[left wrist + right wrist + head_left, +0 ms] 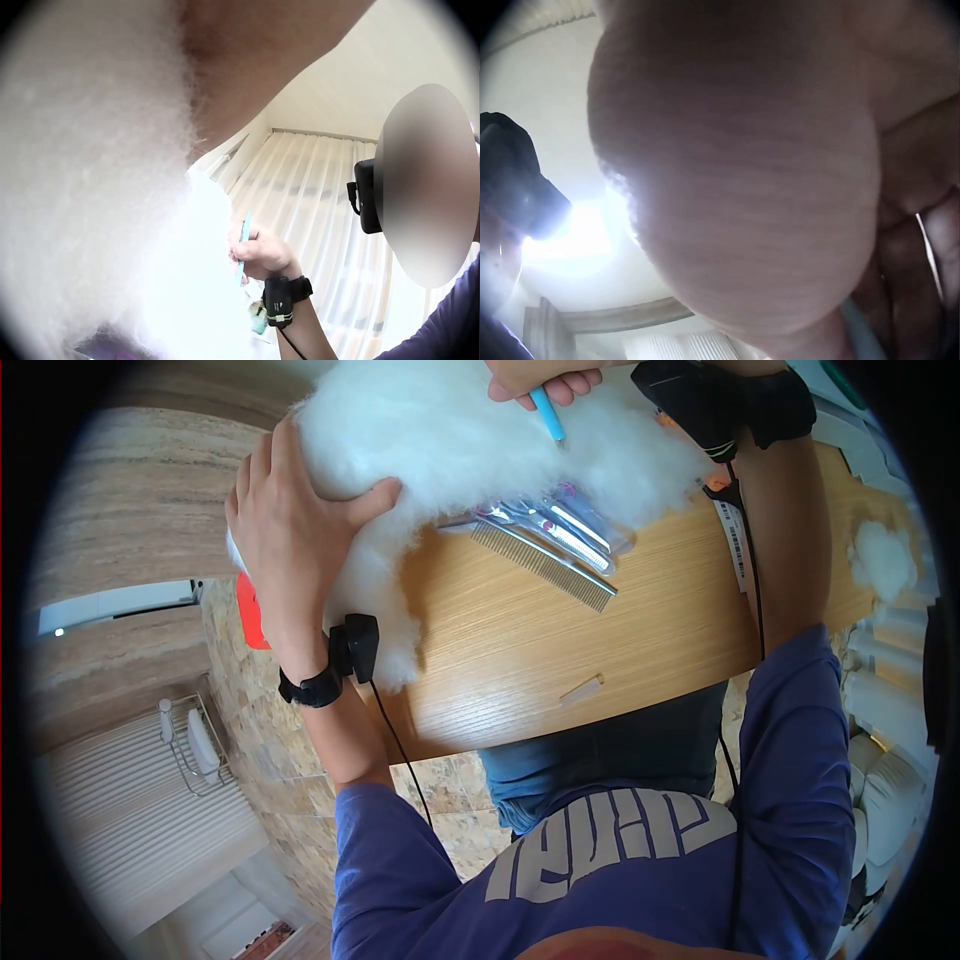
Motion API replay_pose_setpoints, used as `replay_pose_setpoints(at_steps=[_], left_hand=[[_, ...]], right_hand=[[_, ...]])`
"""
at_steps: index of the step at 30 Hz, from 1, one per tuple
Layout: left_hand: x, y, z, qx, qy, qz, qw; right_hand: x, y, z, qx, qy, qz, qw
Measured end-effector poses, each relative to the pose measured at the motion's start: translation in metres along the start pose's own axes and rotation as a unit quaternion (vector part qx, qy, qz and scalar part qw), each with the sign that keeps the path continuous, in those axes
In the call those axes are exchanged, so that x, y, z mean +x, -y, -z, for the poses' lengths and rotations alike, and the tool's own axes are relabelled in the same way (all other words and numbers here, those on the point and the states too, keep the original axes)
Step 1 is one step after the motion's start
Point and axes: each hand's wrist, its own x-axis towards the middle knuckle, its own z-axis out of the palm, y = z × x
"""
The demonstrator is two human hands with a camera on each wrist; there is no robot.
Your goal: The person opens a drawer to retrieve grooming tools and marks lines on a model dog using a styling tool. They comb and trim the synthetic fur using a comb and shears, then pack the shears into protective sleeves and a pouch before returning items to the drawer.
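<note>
A large mass of fluffy white fur (440,430) covers the far side of the wooden table (480,680). My left hand (290,525) rests on its left part, fingers straight and thumb spread to the right. At the top of the head view, my right hand (540,375) grips a slim light-blue stick-like tool (547,415), its lower end against the fur. The left wrist view shows the same blue stick (244,251) upright between the right thumb and fingers. In the right wrist view the palm hides most of it. The tool's exact kind I cannot tell.
A metal comb (545,567) lies on the table before the fur, beside shiny scissors (580,540) in clear wrapping. A small clear piece (582,689) lies near the front edge. A white tuft (884,558) sits at far right, and a red object (250,613) below my left hand.
</note>
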Motion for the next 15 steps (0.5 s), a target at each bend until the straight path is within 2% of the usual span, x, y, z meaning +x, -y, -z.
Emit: replay_pose_setpoints(at_steps=[1, 3, 4, 5, 7, 8, 9, 11, 12, 14, 15], left_hand=[[0.0, 0.0, 0.0, 0.0, 0.0, 0.0, 1.0], [0.0, 0.0, 0.0, 0.002, 0.004, 0.002, 1.0], [0.0, 0.0, 0.0, 0.004, 0.007, 0.004, 1.0], [0.0, -0.001, 0.001, 0.003, 0.007, 0.003, 1.0], [0.001, -0.002, 0.004, -0.005, 0.031, 0.016, 0.999], [0.001, -0.002, 0.003, -0.005, 0.031, 0.016, 0.999], [0.001, -0.001, 0.002, -0.004, 0.02, 0.012, 1.0], [0.0, 0.0, 0.001, -0.004, 0.011, 0.01, 1.0], [0.0, 0.0, 0.001, -0.005, 0.011, 0.01, 1.0], [0.0, 0.0, 0.001, -0.007, 0.012, 0.008, 1.0], [0.0, 0.0, 0.0, -0.007, 0.005, 0.003, 1.0]], right_hand=[[0.0, 0.0, -0.003, 0.001, -0.001, -0.001, 1.0], [0.001, 0.008, -0.012, 0.021, 0.061, 0.051, 0.997], [0.007, 0.014, -0.01, 0.009, 0.098, -0.031, 0.995], [0.007, 0.019, -0.01, 0.009, 0.098, -0.032, 0.995], [0.006, 0.024, -0.008, 0.006, 0.179, -0.001, 0.984], [-0.003, 0.013, -0.005, 0.002, 0.184, 0.14, 0.973], [-0.01, 0.017, -0.008, 0.002, 0.184, 0.14, 0.973], [-0.022, 0.027, -0.015, 0.033, 0.038, 0.162, 0.985], [-0.017, 0.024, -0.016, 0.033, 0.039, 0.162, 0.985], [-0.001, 0.023, -0.02, 0.218, -0.052, 0.192, 0.956], [-0.021, 0.047, -0.018, 0.135, -0.157, 0.094, 0.974]])
